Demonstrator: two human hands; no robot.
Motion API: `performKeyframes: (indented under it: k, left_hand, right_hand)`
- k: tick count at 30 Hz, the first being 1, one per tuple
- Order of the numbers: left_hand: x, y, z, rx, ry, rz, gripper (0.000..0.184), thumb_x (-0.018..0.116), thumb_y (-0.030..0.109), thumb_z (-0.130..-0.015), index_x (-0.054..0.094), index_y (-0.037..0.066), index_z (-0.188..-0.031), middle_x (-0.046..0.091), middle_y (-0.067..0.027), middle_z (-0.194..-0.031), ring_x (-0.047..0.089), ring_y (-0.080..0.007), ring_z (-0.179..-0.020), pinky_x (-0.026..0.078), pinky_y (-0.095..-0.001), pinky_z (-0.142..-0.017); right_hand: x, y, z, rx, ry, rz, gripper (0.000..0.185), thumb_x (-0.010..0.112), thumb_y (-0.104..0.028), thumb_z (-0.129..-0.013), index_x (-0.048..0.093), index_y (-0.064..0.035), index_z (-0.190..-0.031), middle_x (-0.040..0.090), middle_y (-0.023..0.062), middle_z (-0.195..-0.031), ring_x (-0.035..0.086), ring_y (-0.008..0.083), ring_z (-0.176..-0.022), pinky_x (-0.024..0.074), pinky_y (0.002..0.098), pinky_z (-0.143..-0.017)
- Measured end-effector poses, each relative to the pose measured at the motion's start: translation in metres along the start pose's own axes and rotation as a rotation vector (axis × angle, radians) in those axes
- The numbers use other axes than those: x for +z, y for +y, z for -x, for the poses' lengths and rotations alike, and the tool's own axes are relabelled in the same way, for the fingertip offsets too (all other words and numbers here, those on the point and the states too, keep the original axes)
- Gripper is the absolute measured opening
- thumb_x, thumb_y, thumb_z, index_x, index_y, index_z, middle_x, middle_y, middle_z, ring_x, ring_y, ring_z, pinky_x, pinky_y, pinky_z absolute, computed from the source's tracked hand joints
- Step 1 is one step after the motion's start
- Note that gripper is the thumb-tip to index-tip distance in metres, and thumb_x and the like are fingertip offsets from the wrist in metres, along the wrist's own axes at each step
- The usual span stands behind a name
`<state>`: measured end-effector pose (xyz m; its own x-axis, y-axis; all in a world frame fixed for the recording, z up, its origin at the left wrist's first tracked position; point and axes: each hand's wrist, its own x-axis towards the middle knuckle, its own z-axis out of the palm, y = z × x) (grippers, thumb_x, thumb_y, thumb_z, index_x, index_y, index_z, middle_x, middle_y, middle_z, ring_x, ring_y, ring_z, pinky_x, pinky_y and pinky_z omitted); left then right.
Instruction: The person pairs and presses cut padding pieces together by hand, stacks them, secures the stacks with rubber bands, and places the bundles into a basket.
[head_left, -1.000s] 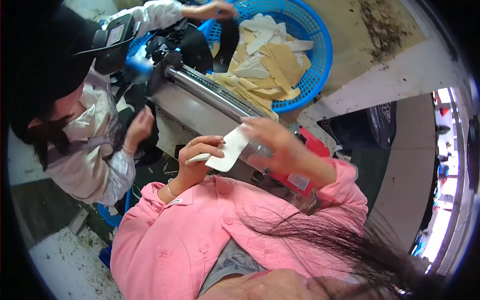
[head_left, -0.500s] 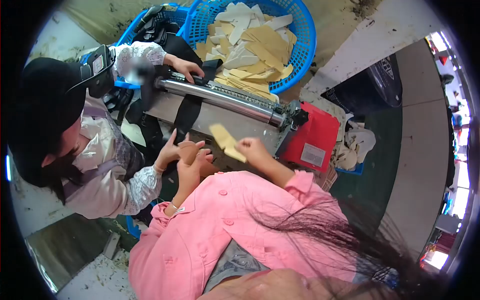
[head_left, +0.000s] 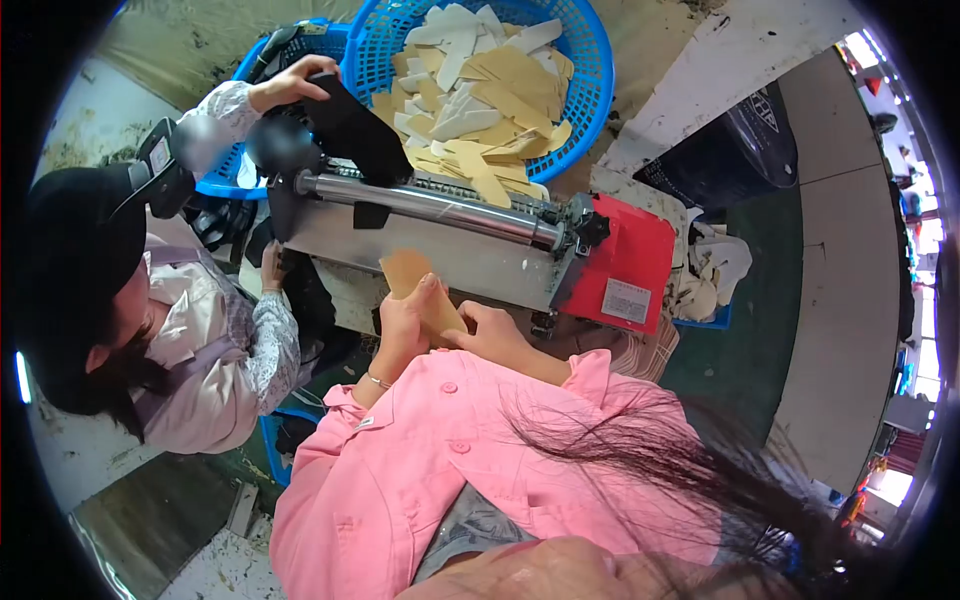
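My left hand (head_left: 402, 322) is closed around flat tan pieces (head_left: 403, 268), which stick up above the fingers in front of my pink jacket. Close beside it, my right hand (head_left: 492, 335) has its fingers curled at the lower right edge of the same pieces (head_left: 436, 318). How many pieces there are I cannot tell. Just beyond my hands runs a roller machine with a shiny metal roller (head_left: 440, 215) and a pale front plate (head_left: 420, 255). A black piece (head_left: 360, 130) lies across the roller, its far end in a co-worker's hand (head_left: 296, 84).
Behind the machine stands a blue basket (head_left: 598, 120) heaped with tan and white pieces (head_left: 490, 85). A second blue basket (head_left: 215, 185) holds black pieces. The machine's red end cover (head_left: 635, 255) is to my right, with a dark drum (head_left: 735, 150) beyond. A co-worker (head_left: 200, 340) sits at my left.
My right hand has come left with its tan piece to meet my left hand. The co-worker's far hand has moved up and left, lifting the black piece; their near hand has drawn back from mine.
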<state>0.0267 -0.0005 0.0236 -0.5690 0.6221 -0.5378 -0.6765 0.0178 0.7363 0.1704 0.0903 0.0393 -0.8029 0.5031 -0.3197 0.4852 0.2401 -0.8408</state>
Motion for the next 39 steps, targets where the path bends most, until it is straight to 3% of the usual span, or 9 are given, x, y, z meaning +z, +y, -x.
performKeyframes:
  k: [3, 9, 12, 15, 19, 27, 31, 34, 39]
  left_hand:
    - [0.006, 0.001, -0.002, -0.051, 0.115, 0.07, 0.027, 0.073, 0.019, -0.091, 0.062, 0.002, -0.11, 0.067, -0.0064, -0.101, 0.064, -0.0157, -0.084, 0.052, -0.0319, -0.074]
    - [-0.016, 0.003, 0.012, -0.025, -0.089, 0.016, 0.038, 0.073, 0.023, -0.091, 0.058, 0.002, -0.119, 0.064, -0.0057, -0.11, 0.064, -0.0171, -0.095, 0.052, -0.0324, -0.085]
    - [-0.018, 0.004, 0.017, -0.041, 0.076, -0.023, 0.028, 0.069, 0.012, -0.093, 0.059, 0.001, -0.116, 0.064, -0.0058, -0.108, 0.064, -0.0151, -0.097, 0.052, -0.0296, -0.087]
    - [-0.027, -0.008, 0.016, 0.028, 0.062, 0.052, 0.036, 0.07, 0.019, -0.092, 0.058, -0.002, -0.118, 0.065, -0.0065, -0.109, 0.063, -0.0168, -0.098, 0.05, -0.0318, -0.09]
    - [-0.025, 0.001, 0.018, -0.049, 0.155, -0.013, 0.034, 0.067, 0.015, -0.094, 0.056, -0.002, -0.121, 0.064, -0.0086, -0.111, 0.063, -0.0173, -0.101, 0.051, -0.0333, -0.091]
    - [-0.039, -0.015, 0.011, -0.037, -0.04, -0.03, 0.035, 0.064, 0.016, -0.097, 0.056, -0.006, -0.123, 0.068, -0.0154, -0.117, 0.067, -0.0244, -0.106, 0.055, -0.0339, -0.09]
    - [-0.026, -0.002, 0.014, -0.044, 0.085, -0.205, 0.034, 0.072, 0.023, -0.092, 0.064, -0.002, -0.113, 0.07, -0.0076, -0.101, 0.066, -0.015, -0.088, 0.053, -0.0292, -0.077]
    - [-0.021, -0.003, 0.011, -0.053, 0.149, -0.256, 0.035, 0.075, 0.027, -0.09, 0.066, 0.0, -0.109, 0.069, -0.0047, -0.097, 0.064, -0.0121, -0.083, 0.051, -0.0274, -0.073]
    - [-0.015, 0.003, 0.013, -0.047, 0.103, -0.274, 0.03, 0.074, 0.024, -0.09, 0.065, 0.0, -0.108, 0.068, -0.0042, -0.098, 0.064, -0.0123, -0.084, 0.051, -0.0283, -0.072]
  right_hand:
    - [0.001, 0.012, -0.005, 0.003, 0.013, 0.058, 0.032, 0.065, -0.036, -0.091, 0.067, -0.0045, -0.087, 0.068, 0.0183, -0.08, 0.066, 0.0398, -0.078, 0.0518, 0.0435, -0.071]
    - [-0.009, 0.013, -0.008, -0.059, 0.18, -0.038, 0.027, 0.063, -0.027, -0.095, 0.07, -0.0027, -0.101, 0.069, 0.0167, -0.075, 0.069, 0.0203, -0.06, 0.051, 0.0354, -0.058]
    - [-0.012, 0.005, -0.008, 0.119, 0.141, -0.281, 0.027, 0.062, -0.027, -0.095, 0.071, -0.0028, -0.101, 0.071, 0.0165, -0.077, 0.07, 0.0244, -0.061, 0.0532, 0.0352, -0.058]
    - [-0.012, -0.007, -0.012, 0.224, 0.059, -0.383, 0.027, 0.063, -0.026, -0.095, 0.071, 0.0007, -0.097, 0.071, 0.0107, -0.072, 0.066, 0.0126, -0.054, 0.0511, 0.0292, -0.052]
    - [-0.012, 0.006, -0.017, 0.278, -0.066, -0.546, 0.031, 0.064, -0.027, -0.096, 0.071, 0.0024, -0.094, 0.068, 0.0067, -0.068, 0.061, 0.0082, -0.054, 0.0483, 0.0253, -0.051]
    - [-0.009, 0.042, -0.065, 0.138, 0.275, -0.953, 0.029, 0.06, -0.026, -0.098, 0.067, 0.0021, -0.105, 0.071, 0.0096, -0.085, 0.067, 0.0135, -0.072, 0.0527, 0.0274, -0.062]
    - [-0.019, 0.013, -0.033, 0.349, -0.007, -0.82, 0.033, 0.063, -0.03, -0.096, 0.067, 0.002, -0.104, 0.072, 0.0102, -0.093, 0.069, 0.0171, -0.082, 0.0542, 0.0289, -0.069]
    - [-0.016, -0.011, -0.005, 0.051, -0.177, -0.101, 0.031, 0.067, -0.032, -0.091, 0.07, -0.0019, -0.094, 0.073, 0.0111, -0.087, 0.068, 0.021, -0.076, 0.0511, 0.0348, -0.068]
    - [-0.011, 0.016, -0.011, 0.041, -0.045, -0.159, 0.025, 0.068, -0.027, -0.088, 0.07, -0.0036, -0.094, 0.07, 0.0121, -0.077, 0.065, 0.022, -0.068, 0.0484, 0.036, -0.063]
